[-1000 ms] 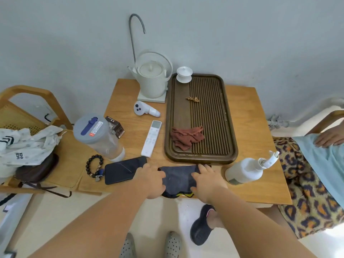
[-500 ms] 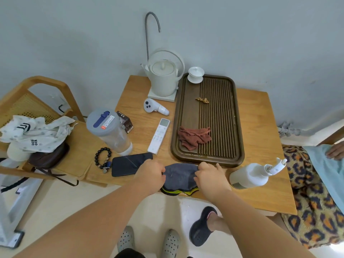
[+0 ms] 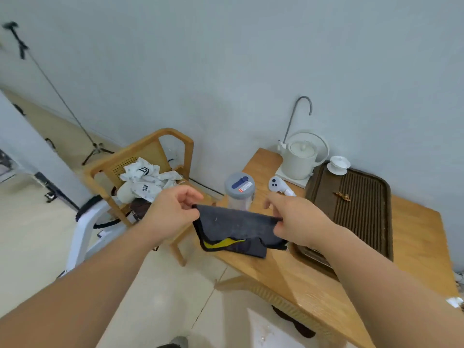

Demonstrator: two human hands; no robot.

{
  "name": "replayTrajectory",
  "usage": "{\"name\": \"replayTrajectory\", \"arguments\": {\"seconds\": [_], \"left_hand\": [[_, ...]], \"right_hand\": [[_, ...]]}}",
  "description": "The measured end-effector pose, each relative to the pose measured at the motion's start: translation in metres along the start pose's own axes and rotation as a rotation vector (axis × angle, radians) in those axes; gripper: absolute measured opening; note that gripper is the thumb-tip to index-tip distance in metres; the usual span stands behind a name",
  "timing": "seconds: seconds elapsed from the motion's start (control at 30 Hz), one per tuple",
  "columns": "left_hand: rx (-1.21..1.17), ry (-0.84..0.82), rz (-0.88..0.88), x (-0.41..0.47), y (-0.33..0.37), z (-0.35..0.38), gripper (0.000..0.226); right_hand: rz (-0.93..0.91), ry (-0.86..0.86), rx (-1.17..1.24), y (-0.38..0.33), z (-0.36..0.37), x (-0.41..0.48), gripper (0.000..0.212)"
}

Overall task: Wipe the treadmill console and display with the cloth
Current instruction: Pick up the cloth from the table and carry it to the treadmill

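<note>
A dark grey cloth with black edging and a yellow patch hangs in the air between my two hands, above the near left corner of the wooden table. My left hand pinches its left top corner. My right hand pinches its right top corner. A white frame post with a black grip stands at the left, possibly part of the treadmill. No console or display shows in the view.
A wooden chair with white clothes stands left of the table. On the table are a grey-lidded jar, a white controller, a white kettle, a lidded white cup and a dark slatted tray. A tripod stands at the far left.
Both hands have lifted the cloth off the table and spread it between them. My view has swung left, bringing the chair, the tripod and the white post into sight.
</note>
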State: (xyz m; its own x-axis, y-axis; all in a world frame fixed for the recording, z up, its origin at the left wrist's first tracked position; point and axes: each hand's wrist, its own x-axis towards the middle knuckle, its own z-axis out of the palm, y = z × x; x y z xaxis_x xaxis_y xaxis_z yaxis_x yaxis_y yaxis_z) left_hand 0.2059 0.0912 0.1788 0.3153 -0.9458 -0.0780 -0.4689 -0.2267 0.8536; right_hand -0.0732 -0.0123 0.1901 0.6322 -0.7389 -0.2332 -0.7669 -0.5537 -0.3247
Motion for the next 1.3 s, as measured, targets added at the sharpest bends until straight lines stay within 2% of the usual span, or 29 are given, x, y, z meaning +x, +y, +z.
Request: {"name": "replayTrajectory", "arguments": {"seconds": [0.07, 0.13, 0.23, 0.4, 0.63, 0.7, 0.8, 0.9, 1.1, 1.3], "left_hand": [[-0.030, 0.092, -0.043, -0.005, -0.014, -0.042, 0.037], [-0.027, 0.160, -0.096, -0.012, -0.031, -0.079, 0.036], [-0.039, 0.258, -0.181, -0.023, -0.063, -0.131, 0.027], [-0.086, 0.347, -0.313, -0.038, -0.131, -0.210, 0.022], [-0.159, 0.329, -0.467, -0.075, -0.240, -0.321, 0.012], [-0.199, 0.399, -0.509, -0.095, -0.268, -0.349, 0.009], [-0.261, 0.525, -0.588, -0.127, -0.302, -0.381, 0.015], [-0.293, 0.632, -0.661, -0.157, -0.333, -0.406, 0.011], [-0.332, 0.841, -0.785, -0.196, -0.382, -0.439, 0.021], [-0.366, 1.124, -0.942, -0.209, -0.415, -0.467, 0.022]], "right_hand": [[-0.081, -0.085, -0.046, -0.042, -0.015, 0.023, 0.035], [-0.178, -0.095, -0.106, -0.088, -0.019, 0.046, 0.018], [-0.275, -0.086, -0.145, -0.153, -0.013, 0.080, 0.006], [-0.321, -0.107, -0.137, -0.255, 0.020, 0.144, 0.028], [-0.375, -0.224, -0.158, -0.388, 0.088, 0.231, 0.014], [-0.406, -0.246, -0.141, -0.426, 0.110, 0.251, 0.021], [-0.494, -0.302, -0.166, -0.483, 0.144, 0.270, 0.026], [-0.595, -0.360, -0.250, -0.536, 0.175, 0.289, 0.024], [-0.817, -0.425, -0.331, -0.632, 0.219, 0.336, 0.027], [-1.026, -0.588, -0.386, -0.722, 0.275, 0.402, 0.025]]}}
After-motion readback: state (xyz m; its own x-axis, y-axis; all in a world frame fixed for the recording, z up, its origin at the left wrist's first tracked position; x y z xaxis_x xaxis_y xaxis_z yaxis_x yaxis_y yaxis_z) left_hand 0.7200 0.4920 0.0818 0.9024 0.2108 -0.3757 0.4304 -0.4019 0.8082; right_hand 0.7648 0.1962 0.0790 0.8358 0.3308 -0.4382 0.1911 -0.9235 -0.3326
